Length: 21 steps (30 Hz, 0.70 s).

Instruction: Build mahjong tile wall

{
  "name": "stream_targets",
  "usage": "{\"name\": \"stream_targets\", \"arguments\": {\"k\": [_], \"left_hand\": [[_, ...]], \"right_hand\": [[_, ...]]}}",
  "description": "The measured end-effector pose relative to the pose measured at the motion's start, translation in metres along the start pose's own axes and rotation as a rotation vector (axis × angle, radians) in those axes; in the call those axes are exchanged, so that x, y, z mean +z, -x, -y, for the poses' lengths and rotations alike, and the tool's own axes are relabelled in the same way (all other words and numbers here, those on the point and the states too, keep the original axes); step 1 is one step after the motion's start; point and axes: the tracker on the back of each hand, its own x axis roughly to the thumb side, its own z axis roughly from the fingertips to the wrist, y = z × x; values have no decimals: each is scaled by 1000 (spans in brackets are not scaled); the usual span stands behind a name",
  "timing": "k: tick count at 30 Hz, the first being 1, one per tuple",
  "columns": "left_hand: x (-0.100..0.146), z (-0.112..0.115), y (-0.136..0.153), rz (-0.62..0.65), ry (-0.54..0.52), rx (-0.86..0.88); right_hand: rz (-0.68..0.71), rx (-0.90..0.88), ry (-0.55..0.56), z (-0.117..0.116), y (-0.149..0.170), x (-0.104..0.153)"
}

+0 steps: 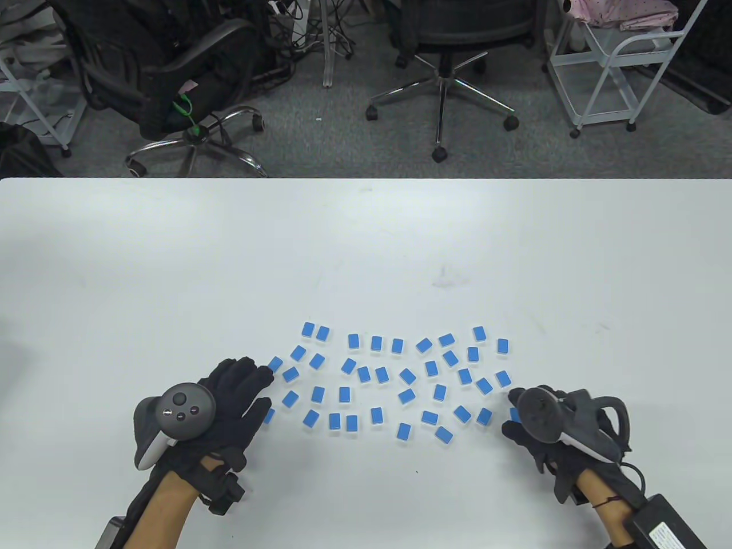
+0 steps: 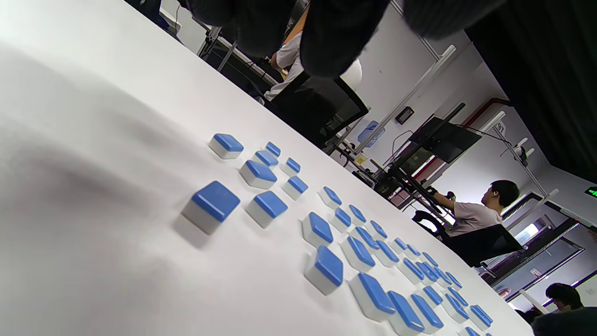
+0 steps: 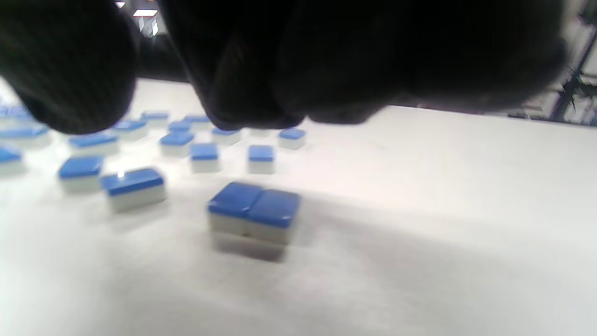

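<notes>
Tiles (image 1: 376, 374) scattered face-down on tabletop (image 1: 366, 240). Left grip (image 1: 237, 400) spread flat beside them; right grip (image 1: 529, 426) state unclear.

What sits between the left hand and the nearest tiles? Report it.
Nothing visible. The left hand lies flat at the left edge of the tiles, fingertips next to the nearest tile; only bare table shows around it.
</notes>
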Motion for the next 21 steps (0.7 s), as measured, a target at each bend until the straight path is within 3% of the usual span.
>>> {"name": "stream_targets", "arguments": {"k": [3, 7, 21], "left_hand": [[-1, 0, 0, 4, 0, 1], [0, 0, 0, 5, 2, 2], [0, -1, 1, -8, 0, 6]], "right_hand": [[13, 145, 5, -3, -28, -6], [3, 204, 1, -8, -42, -15], [-32, 187, -90, -19, -41, -18]]}}
